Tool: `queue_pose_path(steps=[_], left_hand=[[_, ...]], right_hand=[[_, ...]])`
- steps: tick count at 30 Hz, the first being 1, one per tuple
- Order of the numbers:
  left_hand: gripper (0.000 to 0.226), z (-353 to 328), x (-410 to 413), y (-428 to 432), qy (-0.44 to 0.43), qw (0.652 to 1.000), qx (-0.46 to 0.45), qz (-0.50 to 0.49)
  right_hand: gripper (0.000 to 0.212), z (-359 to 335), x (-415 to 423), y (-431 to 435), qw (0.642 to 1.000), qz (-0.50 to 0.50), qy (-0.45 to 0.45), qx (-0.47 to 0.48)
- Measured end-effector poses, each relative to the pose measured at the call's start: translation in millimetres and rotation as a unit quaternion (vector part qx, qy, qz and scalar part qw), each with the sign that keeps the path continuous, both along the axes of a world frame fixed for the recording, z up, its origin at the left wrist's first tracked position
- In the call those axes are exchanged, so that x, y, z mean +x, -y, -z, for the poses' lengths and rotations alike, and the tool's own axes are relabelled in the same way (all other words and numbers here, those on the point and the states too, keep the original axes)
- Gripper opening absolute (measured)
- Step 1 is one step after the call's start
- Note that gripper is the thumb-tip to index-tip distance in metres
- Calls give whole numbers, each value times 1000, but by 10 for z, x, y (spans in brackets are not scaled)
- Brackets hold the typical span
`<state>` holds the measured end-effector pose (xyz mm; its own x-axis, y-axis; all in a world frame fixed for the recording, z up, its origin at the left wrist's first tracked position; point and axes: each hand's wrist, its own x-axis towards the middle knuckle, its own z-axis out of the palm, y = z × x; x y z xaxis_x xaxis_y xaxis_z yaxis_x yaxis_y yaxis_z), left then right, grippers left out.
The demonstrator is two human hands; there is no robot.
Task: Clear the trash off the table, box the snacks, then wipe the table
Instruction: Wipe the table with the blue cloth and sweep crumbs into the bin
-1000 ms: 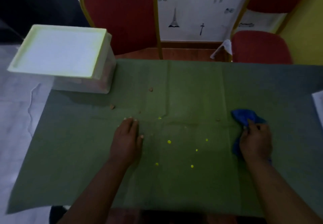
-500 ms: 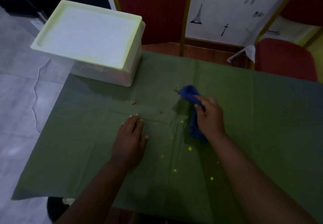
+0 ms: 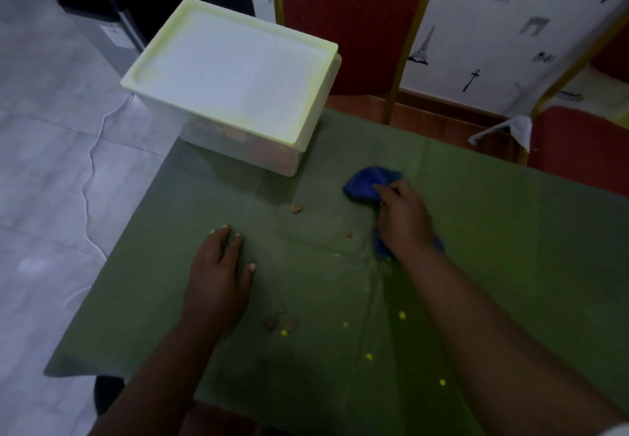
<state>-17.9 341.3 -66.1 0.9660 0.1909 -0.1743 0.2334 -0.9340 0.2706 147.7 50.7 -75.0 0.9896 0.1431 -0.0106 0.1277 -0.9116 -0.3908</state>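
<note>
My right hand (image 3: 403, 219) presses a blue cloth (image 3: 366, 185) onto the green table cover (image 3: 510, 248) near its middle; part of the cloth sticks out beyond my fingers and part trails under my wrist. My left hand (image 3: 218, 275) lies flat on the cover with fingers spread, holding nothing. Brown crumbs (image 3: 296, 208) lie between my hands, and more brown crumbs (image 3: 280, 321) sit beside my left wrist. Small yellow specks (image 3: 402, 315) dot the cover near me. A clear plastic box with a pale green lid (image 3: 235, 74) stands shut at the far left corner.
Two red chairs with gold frames stand behind the table, one (image 3: 350, 27) behind the box, the other (image 3: 578, 139) at the right with a white scrap on it. Grey tiled floor (image 3: 51, 163) lies left of the table.
My right hand has swept the blue cloth from the right side of the cover to its middle and a little further away. My left hand has stayed flat in place.
</note>
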Motion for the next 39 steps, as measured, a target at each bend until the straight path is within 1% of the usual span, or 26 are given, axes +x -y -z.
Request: queue_pose_path(steps=[1,3,4,5,7,9,10,12,14,16,17,19,21,24,27,29,30,32,35,37,39], left_hand=[[69,5,-12,-16,-2,1000,-1,-1],[68,13,-26,-26,-2,1000,-5,2],[68,9,-36,-30,-1,1000,-8,3],[68,2,-43,-33,-1,1000,-9,3],[68,-11,-68,-52,0,1000,-12,-2],[68,-26,-106,-78,-1,1000,-18,-7],[67,-30,-124,-87,0,1000,-21,-9],[67,-31,-156,-102,4,1000,-26,-10],[67,-28,-200,-120,4,1000,-26,-10],[66,-19,-237,-126,4,1000,-27,-11],[66,-18,-268,-123,3,1000,-28,-12],[67,-23,-309,-116,3,999,-28,-16],[68,-38,-356,-107,0,999,-27,-25],[68,-42,-455,-141,3,998,-32,-46],[66,-39,-569,-222,12,996,-42,-73],[64,-29,-635,-279,17,995,-50,-88],[63,-20,-680,-318,20,994,-48,-94],[64,-1,-752,-378,24,995,-34,-95],[65,23,-844,-457,25,993,-28,-109],[64,41,-869,-472,32,992,-29,-117],[62,70,-903,-484,43,991,-33,-123]], right_hand=[[36,-31,-111,-233,998,-69,-4,10],[43,-151,-315,-610,977,-207,-3,42],[43,-224,-382,-731,967,-249,3,58],[42,-310,-418,-800,961,-267,12,75],[40,-518,-382,-759,964,-239,37,113],[37,-679,-271,-460,975,-165,72,128],[36,-726,-200,-215,981,-124,86,118],[35,-754,-114,345,993,-47,90,67],[34,-687,-152,778,998,16,57,1],[34,-548,-273,928,998,52,11,-29],[34,-475,-362,890,998,51,-3,-30],[32,-337,-524,640,1000,7,2,-21],[38,-273,-660,207,1000,-30,1,-4],[40,-273,-951,-592,996,-69,-29,41],[40,-361,-1275,-1303,979,-170,-30,104],[37,-477,-1352,-1525,962,-229,-19,144],[37,-542,-1316,-1566,957,-243,-13,160],[36,-652,-1121,-1484,957,-232,10,171],[34,-677,-640,-1182,975,-186,58,111],[33,-565,-335,-989,986,-157,44,44],[34,-357,-198,-966,987,-158,12,-13]])
